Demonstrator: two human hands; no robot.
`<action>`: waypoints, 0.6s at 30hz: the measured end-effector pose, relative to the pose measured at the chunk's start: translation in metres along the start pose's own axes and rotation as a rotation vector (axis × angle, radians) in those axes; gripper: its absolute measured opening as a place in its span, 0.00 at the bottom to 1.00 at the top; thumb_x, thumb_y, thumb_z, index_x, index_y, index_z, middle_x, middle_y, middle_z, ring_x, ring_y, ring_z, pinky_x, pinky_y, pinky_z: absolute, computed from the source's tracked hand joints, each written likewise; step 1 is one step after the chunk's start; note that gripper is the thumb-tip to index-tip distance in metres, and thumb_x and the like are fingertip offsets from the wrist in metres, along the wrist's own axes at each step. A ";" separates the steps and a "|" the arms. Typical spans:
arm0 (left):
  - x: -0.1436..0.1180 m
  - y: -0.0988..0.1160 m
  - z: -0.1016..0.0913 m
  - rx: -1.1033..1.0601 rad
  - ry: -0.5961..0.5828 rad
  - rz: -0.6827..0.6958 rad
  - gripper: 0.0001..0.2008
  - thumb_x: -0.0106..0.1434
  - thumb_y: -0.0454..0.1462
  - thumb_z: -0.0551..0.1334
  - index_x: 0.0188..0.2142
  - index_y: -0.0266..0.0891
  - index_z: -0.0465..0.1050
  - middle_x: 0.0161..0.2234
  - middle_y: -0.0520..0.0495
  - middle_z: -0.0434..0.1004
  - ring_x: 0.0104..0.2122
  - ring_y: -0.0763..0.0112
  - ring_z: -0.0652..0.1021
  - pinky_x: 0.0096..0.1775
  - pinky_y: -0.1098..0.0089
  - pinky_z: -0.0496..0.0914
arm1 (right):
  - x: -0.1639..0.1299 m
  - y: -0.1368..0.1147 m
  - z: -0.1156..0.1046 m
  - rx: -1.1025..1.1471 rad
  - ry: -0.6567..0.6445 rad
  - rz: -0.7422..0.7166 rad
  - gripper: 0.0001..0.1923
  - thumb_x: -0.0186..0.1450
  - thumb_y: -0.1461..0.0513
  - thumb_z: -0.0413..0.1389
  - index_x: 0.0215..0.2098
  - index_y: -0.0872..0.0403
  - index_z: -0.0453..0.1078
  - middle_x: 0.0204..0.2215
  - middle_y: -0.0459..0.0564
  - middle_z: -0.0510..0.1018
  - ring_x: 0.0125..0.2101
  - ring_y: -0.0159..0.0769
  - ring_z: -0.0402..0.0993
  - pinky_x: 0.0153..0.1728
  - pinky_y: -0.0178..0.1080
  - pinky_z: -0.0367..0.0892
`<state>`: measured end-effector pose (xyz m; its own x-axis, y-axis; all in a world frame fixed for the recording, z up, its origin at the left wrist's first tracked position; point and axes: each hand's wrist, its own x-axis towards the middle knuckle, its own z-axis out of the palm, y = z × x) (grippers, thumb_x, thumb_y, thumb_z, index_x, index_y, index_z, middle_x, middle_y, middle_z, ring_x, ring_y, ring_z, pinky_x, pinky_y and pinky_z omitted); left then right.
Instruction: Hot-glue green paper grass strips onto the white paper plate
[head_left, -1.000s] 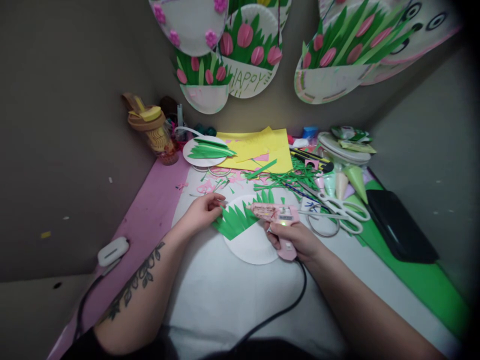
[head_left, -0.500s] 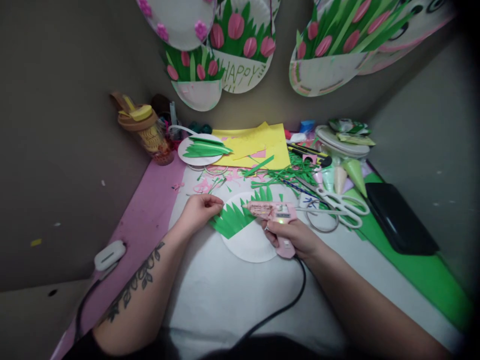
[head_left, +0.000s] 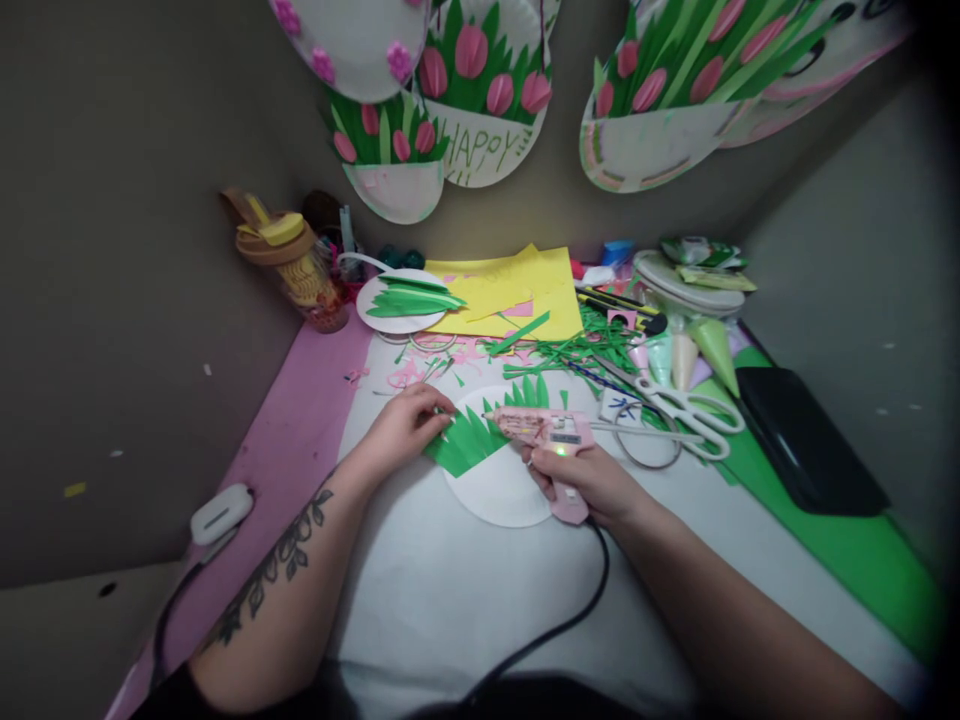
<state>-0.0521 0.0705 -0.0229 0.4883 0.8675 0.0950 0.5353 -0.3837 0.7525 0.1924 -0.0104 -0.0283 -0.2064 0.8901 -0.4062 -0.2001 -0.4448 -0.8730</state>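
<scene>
My right hand (head_left: 585, 482) grips a pink glue gun (head_left: 544, 428) whose nozzle points left over a white paper plate (head_left: 502, 490). On that plate lies a green paper grass cutout (head_left: 469, 444). My left hand (head_left: 401, 425) pinches the left edge of the cutout and holds it against the plate. A black cord (head_left: 577, 600) runs from the gun toward me.
White-handled scissors (head_left: 675, 410) lie just right of the gun. Behind are green paper scraps (head_left: 577, 350), yellow paper sheets (head_left: 517, 290), a second plate with green leaves (head_left: 401, 300), a bottle (head_left: 292, 260) and a black tray (head_left: 806, 440). Finished tulip plates (head_left: 480, 90) hang on the wall.
The glue gun's nozzle has shifted slightly left along the grass cutout. My left hand stays pinched on the cutout's edge.
</scene>
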 end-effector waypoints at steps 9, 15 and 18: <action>0.000 -0.002 -0.004 0.158 -0.113 0.116 0.05 0.60 0.29 0.57 0.33 0.39 0.70 0.35 0.47 0.73 0.38 0.67 0.72 0.42 0.66 0.66 | 0.001 0.002 -0.002 -0.012 0.007 -0.003 0.16 0.53 0.53 0.65 0.20 0.55 0.68 0.14 0.42 0.68 0.18 0.28 0.60 0.20 0.33 0.53; 0.005 -0.002 -0.003 0.137 -0.138 0.162 0.05 0.61 0.29 0.55 0.31 0.39 0.67 0.32 0.48 0.73 0.35 0.68 0.71 0.42 0.66 0.65 | -0.002 -0.004 0.001 -0.026 0.005 -0.004 0.16 0.50 0.52 0.66 0.24 0.55 0.69 0.15 0.41 0.67 0.18 0.28 0.60 0.20 0.33 0.53; 0.007 -0.002 -0.002 0.133 -0.154 0.135 0.05 0.61 0.31 0.55 0.30 0.39 0.67 0.31 0.48 0.73 0.34 0.68 0.72 0.41 0.66 0.65 | -0.002 -0.006 0.002 -0.030 0.015 0.011 0.17 0.48 0.52 0.67 0.23 0.55 0.69 0.15 0.41 0.67 0.18 0.28 0.60 0.20 0.33 0.54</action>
<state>-0.0512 0.0781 -0.0221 0.6554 0.7509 0.0811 0.5390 -0.5401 0.6463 0.1917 -0.0101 -0.0217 -0.1940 0.8866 -0.4199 -0.1690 -0.4518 -0.8759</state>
